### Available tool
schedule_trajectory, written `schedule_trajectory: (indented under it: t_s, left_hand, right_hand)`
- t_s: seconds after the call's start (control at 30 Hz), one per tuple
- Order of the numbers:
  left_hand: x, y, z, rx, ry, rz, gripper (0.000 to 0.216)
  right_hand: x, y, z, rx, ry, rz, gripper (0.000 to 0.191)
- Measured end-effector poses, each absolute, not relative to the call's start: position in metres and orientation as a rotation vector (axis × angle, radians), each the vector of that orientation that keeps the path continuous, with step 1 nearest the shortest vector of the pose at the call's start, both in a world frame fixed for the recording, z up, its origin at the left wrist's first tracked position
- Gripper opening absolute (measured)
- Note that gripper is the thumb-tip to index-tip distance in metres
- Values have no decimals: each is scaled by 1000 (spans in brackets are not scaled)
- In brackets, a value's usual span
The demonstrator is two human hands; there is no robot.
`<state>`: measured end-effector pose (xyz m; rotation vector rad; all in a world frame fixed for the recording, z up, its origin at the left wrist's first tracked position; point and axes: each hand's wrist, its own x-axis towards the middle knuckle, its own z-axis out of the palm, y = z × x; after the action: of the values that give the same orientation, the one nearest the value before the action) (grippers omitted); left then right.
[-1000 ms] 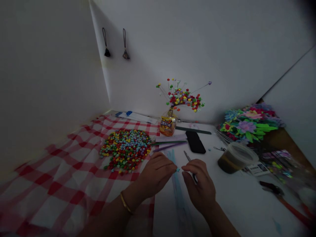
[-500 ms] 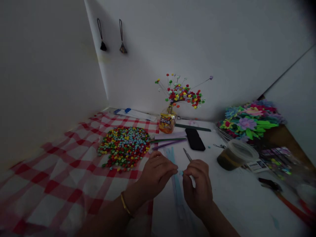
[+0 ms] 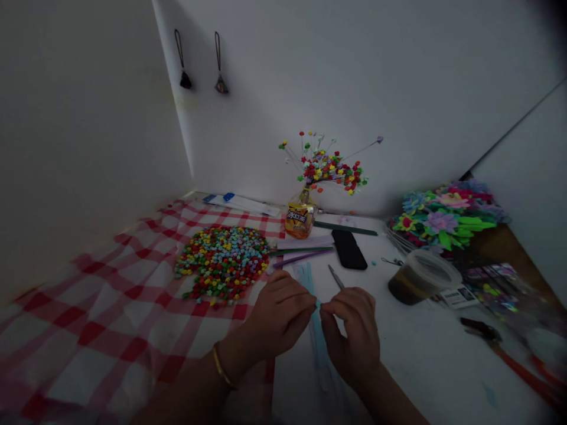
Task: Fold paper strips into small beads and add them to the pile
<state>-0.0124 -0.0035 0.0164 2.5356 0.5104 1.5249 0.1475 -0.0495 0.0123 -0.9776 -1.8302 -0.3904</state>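
My left hand (image 3: 279,316) and my right hand (image 3: 352,333) meet fingertip to fingertip over a bundle of pale blue paper strips (image 3: 316,336) on the white table. Together they pinch a tiny teal folded piece (image 3: 318,304). Both hands are closed in a pinch. A thin metal tool (image 3: 335,276) pokes out past my right hand; whether the hand holds it is hidden. A gold bangle (image 3: 220,367) circles my left wrist. A heap of small coloured paper stars (image 3: 224,262) lies just left of my hands on the red checked cloth (image 3: 110,319).
A bottle with star-tipped stems (image 3: 303,212) stands behind, beside a black phone (image 3: 349,249) and purple and green strips (image 3: 301,255). A lidded plastic tub (image 3: 420,277), paper flowers (image 3: 443,218) and a red-handled tool (image 3: 509,354) lie to the right. Walls close in at left and back.
My right fingers have closed in on my left fingertips, so both now pinch the teal piece together. The view has barely shifted.
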Motion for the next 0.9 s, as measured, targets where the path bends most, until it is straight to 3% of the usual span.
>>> schedule_trajectory:
  t_s: [0.5,0.9]
  left_hand:
    - [-19,-3,26,2737,434,1290,14]
    - [-11,4,17,2539,430,1537,12]
  right_hand:
    - [157,-47,15,-949,-1976,-181,12]
    - [152,-45,12,-1205,-1694,358,14]
